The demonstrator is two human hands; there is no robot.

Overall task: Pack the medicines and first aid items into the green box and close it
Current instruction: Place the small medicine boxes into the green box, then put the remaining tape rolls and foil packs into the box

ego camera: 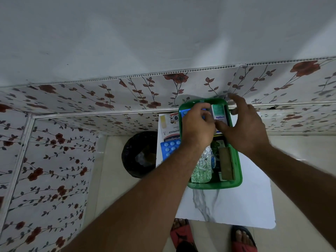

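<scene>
The open green box (pixel 237 171) stands on a white marble-patterned table (pixel 236 206). Inside it lie silver and green blister strips (pixel 201 171), a brown flat pack (pixel 226 163) and a white and green Optibex carton (pixel 219 113) at the far end. My left hand (pixel 197 128) is over the far part of the box, fingers closed on a blue blister strip (pixel 185 112). My right hand (pixel 243 128) hovers beside it, thumb touching the carton, fingers spread. Left of the box lie a Hansaplast plaster packet (pixel 170 130) and another blue blister strip (pixel 170 149).
A black waste bin (pixel 140 153) stands on the floor left of the table. Walls with red flower panels (pixel 72 99) close in behind and to the left. My feet in red and black sandals (pixel 183 235) are at the table's near edge.
</scene>
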